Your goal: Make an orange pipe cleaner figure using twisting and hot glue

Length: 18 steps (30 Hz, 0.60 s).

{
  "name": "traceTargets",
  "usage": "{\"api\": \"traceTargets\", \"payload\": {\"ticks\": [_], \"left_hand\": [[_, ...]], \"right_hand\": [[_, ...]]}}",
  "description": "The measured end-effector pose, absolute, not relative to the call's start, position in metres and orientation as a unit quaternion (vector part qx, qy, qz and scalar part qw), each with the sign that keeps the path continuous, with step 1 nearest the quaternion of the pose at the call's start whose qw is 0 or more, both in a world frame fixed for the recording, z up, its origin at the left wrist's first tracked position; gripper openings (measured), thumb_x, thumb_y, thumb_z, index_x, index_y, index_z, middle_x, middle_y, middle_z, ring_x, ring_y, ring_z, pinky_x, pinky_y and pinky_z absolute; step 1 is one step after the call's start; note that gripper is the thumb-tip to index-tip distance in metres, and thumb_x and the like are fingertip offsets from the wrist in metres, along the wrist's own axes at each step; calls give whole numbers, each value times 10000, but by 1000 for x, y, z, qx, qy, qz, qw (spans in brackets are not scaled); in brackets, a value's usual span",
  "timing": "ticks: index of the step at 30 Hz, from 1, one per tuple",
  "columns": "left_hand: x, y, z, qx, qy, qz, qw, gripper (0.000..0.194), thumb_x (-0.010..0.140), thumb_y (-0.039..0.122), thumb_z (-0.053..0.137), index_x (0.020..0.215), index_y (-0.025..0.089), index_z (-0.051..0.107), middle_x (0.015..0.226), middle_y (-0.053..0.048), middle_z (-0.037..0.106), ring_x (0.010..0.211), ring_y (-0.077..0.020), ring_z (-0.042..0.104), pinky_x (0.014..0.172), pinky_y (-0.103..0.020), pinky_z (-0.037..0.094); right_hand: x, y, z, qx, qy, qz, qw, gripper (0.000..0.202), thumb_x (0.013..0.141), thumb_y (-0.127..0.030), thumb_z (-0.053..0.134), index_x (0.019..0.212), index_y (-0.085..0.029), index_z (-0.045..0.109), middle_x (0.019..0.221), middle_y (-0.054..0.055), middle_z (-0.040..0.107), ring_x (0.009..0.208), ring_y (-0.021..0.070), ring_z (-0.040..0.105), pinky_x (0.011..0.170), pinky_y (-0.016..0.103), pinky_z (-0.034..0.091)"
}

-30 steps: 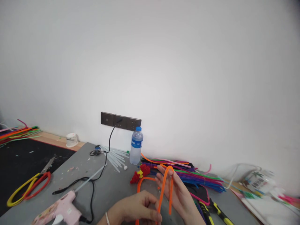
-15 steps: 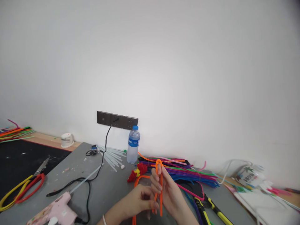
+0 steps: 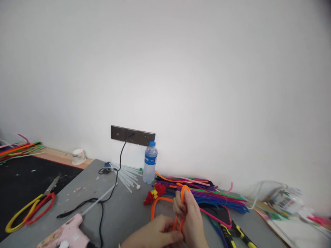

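Observation:
An orange pipe cleaner [image 3: 183, 191], bent into a narrow loop at its top, is in both my hands above the grey table. My right hand [image 3: 191, 217] is closed around the upper part, its thumb and fingers pressed near the loop. Lower down, my left hand [image 3: 161, 231] pinches the strands close to my right palm; some of its fingers are hidden. Behind my left hand, another orange length [image 3: 153, 208] curves over the table. A red and yellow pipe cleaner piece [image 3: 155, 193] lies just beyond it.
A water bottle [image 3: 150, 163] stands by the wall. Bundled coloured pipe cleaners [image 3: 219, 196] lie behind my hands. Yellow-black pliers [image 3: 241, 234] are to the right. At left are a pink glue gun [image 3: 68, 231], its black cord [image 3: 102, 217], glue sticks [image 3: 126, 175] and scissors [image 3: 38, 206].
The view has shifted slightly, so the table things sit a little lower and further right. My right hand has turned and closed more around the orange pipe cleaner, and its straight lower ends are now hidden.

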<state>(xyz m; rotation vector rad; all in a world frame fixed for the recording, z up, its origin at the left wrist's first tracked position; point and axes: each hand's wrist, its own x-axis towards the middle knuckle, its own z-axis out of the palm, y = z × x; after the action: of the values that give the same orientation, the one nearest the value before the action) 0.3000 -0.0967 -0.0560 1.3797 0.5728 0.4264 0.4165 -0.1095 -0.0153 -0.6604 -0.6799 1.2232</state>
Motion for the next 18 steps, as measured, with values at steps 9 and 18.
{"api": "traceTargets", "payload": {"ticks": [9, 18], "left_hand": [[301, -102, -59, 663, 309, 204, 650, 559, 836, 697, 435, 878, 172, 622, 723, 0, 570, 632, -129, 477, 595, -224, 375], [306, -109, -46, 609, 340, 217, 683, 653, 721, 835, 386, 706, 192, 495, 514, 67, 408, 453, -87, 338, 457, -232, 224]], "right_hand": [[406, -111, -23, -313, -314, 517, 733, 456, 884, -515, 568, 576, -216, 412, 517, -81, 288, 448, 96, 163, 408, 240, 174], [409, -109, -26, -332, -379, 484, 716, 486, 837, -570, 599, 525, -222, 462, 510, -34, 415, 477, 132, 370, 472, 279, 308]]}}
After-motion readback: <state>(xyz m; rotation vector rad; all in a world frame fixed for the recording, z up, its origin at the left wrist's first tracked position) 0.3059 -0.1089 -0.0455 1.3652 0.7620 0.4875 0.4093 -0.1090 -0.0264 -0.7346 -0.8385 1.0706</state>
